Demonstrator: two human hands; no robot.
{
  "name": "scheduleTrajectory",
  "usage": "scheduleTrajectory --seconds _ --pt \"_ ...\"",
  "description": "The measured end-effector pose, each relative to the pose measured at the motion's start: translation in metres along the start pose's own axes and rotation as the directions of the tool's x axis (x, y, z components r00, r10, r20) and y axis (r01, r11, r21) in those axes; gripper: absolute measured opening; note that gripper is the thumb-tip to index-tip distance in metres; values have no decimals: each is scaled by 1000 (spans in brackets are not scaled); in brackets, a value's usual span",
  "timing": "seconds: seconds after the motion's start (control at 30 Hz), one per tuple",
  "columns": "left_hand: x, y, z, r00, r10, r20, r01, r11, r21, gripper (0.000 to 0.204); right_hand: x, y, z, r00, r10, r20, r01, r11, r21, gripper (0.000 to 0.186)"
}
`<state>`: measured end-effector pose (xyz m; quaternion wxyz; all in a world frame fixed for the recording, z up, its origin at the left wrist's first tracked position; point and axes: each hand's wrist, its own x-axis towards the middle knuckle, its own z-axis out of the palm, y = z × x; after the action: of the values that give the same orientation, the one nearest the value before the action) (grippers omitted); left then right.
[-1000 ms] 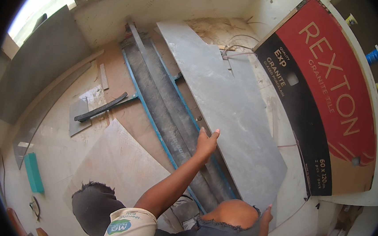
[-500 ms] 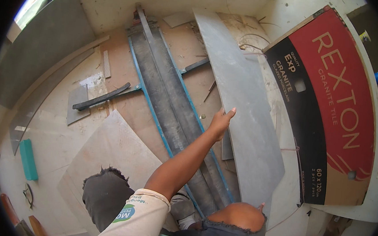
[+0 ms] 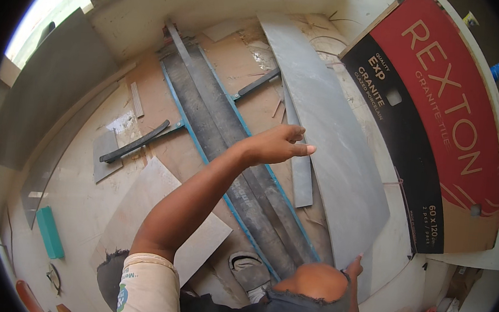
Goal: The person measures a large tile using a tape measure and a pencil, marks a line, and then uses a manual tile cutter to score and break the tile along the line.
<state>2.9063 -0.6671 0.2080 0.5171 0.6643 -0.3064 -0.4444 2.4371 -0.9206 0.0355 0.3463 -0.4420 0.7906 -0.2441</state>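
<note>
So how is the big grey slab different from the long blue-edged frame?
The slab is pale grey; the frame is mostly dark, with blue edges. The slab is one plain sheet; the frame has a rail and black side arms. Both are long and lie side by side.

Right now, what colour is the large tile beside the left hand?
The large tile is pale grey with faint whitish streaks, clearest in the head view.

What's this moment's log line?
left hand: open, by grey slab | right hand: partly hidden, by slab's near end | tile cutter: left of slab
</note>
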Motion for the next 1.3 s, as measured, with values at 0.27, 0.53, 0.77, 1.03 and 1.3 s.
scheduleTrajectory --seconds 0.27,0.53,0.77,1.03,1.3 --pt "-138 11 -104 944 -214 -251 290 900 326 70 26 12 3 984 -138 112 175 862 -476 73" --pt "-375 -75 -157 512 -368 -776 577 816 -7 72 29 1 1 966 -131 224 249 707 -662 60" --pt "-595 -210 -51 -109 -602 -791 503 652 -567 67 -31 -173 62 627 -373 684 753 512 -412 54" --pt "-662 -347 141 -650 -585 -485 437 234 -868 56 -279 -235 200 128 -204 971 896 444 -24 56" --pt "-638 -377 194 -623 -702 -345 -78 495 -866 66 -354 -167 297 -93 393 915 564 778 -277 54"
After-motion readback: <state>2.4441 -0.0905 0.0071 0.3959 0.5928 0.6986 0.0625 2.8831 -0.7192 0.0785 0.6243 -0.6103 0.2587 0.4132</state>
